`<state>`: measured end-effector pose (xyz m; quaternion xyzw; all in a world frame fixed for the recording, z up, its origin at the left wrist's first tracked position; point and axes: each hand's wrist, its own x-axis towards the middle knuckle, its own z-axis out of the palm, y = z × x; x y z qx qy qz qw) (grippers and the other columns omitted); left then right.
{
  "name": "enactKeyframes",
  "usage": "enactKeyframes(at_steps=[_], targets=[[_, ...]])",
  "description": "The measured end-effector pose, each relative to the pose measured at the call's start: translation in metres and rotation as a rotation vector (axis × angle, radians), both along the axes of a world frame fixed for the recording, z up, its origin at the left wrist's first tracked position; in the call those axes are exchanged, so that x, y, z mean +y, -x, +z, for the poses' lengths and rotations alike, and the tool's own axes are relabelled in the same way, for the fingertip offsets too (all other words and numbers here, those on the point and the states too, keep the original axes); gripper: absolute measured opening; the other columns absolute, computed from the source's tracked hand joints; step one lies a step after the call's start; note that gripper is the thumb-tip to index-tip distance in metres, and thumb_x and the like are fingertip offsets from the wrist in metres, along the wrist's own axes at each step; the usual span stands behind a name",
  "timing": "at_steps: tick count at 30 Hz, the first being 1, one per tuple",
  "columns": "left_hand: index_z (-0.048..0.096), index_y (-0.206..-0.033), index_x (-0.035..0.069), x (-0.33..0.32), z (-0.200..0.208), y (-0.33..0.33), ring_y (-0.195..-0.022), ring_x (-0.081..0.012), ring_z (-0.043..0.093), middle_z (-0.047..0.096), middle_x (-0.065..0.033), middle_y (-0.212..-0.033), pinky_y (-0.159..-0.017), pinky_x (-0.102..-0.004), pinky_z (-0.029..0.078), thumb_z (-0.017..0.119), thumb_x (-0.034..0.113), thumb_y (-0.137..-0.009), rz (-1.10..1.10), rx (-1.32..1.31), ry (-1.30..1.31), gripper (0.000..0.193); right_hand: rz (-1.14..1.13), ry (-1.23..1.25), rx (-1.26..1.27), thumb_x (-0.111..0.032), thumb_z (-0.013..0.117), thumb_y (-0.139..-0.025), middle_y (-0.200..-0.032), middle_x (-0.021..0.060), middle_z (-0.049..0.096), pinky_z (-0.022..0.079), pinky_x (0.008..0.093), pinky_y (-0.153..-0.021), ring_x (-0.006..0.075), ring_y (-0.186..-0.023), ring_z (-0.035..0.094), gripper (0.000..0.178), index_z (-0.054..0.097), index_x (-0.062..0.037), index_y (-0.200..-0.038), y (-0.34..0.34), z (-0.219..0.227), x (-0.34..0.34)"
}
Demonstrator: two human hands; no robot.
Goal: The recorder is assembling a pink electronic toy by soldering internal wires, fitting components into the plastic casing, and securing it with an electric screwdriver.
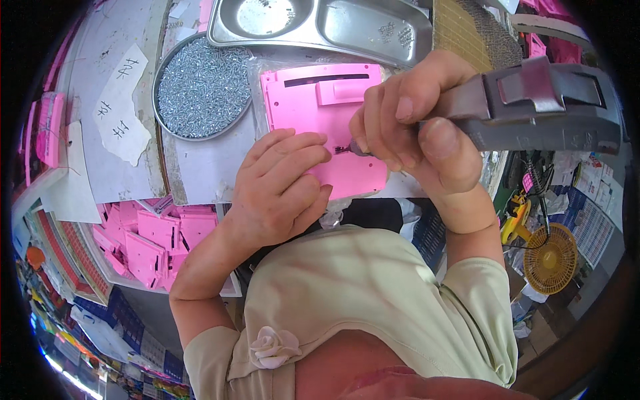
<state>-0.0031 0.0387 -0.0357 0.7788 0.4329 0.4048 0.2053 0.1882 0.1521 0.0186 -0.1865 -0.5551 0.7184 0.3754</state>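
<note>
Right hand (395,123): grip is closed around grey tool (553,130) at pink panel (303,110). Left hand (277,187) rests half-curled on panel (grip contents hidden).

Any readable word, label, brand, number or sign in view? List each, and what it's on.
Torn white paper: dark handwritten characters, not transcribed here.
Grey power screwdriver: faint marks on the body, too small to read.
White printed sheet at right: too small to read.
Pink plastic panel: no text seen.

Whitish table (130,30), torn paper (127,103), round dish (200,138)
</note>
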Motion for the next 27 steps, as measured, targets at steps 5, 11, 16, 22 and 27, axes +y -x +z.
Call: enactKeyframes(at_steps=[5,11,16,22,27], targets=[[0.054,-0.073,0.006,-0.004,-0.003,0.001,-0.113,-0.0322,0.067,0.07,-0.0144,-0.113,-0.103,-0.0502,0.049,0.077,0.007,-0.074,0.013,0.027,0.023,0.023,0.005,-0.045,-0.018,-0.034,0.07,-0.098,-0.062,0.0,0.049,0.042,0.0324,-0.054,0.0128,-0.052,0.047,0.03,0.053,-0.0096,-0.102,0.002,0.002,-0.006],[0.057,-0.079,0.007,-0.006,-0.005,0.001,-0.119,-0.026,0.065,0.069,-0.0096,-0.115,-0.106,-0.0456,0.047,0.078,0.009,-0.078,0.037,0.05,0.022,0.021,0.033,-0.105,-0.111,-0.032,0.074,-0.096,-0.064,0.0009,0.051,0.04,0.0314,-0.052,0.0122,-0.054,0.046,0.033,0.051,-0.0074,-0.099,0.002,0.009,-0.009],[0.058,-0.078,0.006,-0.005,-0.005,0.0,-0.117,-0.0249,0.066,0.069,-0.009,-0.113,-0.105,-0.0453,0.048,0.077,0.009,-0.079,0.058,0.047,0.015,0.019,0.003,-0.072,-0.099,-0.031,0.074,-0.095,-0.064,0.0012,0.051,0.039,0.0309,-0.051,0.012,-0.053,0.045,0.034,0.051,-0.0067,-0.098,0.007,0.01,-0.014],[0.058,-0.079,0.006,-0.006,-0.008,0.001,-0.115,-0.0249,0.066,0.068,-0.008,-0.111,-0.104,-0.0459,0.048,0.077,0.01,-0.08,0.048,0.014,0.007,0.019,0.088,-0.01,-0.055,-0.024,0.071,-0.096,-0.063,0.0038,0.051,0.039,0.0315,-0.051,0.0121,-0.051,0.045,0.028,0.051,-0.0044,-0.1,0.018,0.002,-0.004],[0.058,-0.084,0.007,-0.007,-0.011,0.001,-0.111,-0.0257,0.067,0.067,-0.0074,-0.112,-0.102,-0.0465,0.05,0.077,0.011,-0.082,0.045,-0.006,0.0,0.019,0.116,0.022,-0.131,-0.017,0.069,-0.094,-0.062,0.0067,0.053,0.041,0.0311,-0.051,0.0129,-0.049,0.047,0.024,0.052,0.0005,-0.098,0.029,-0.003,0.007]])
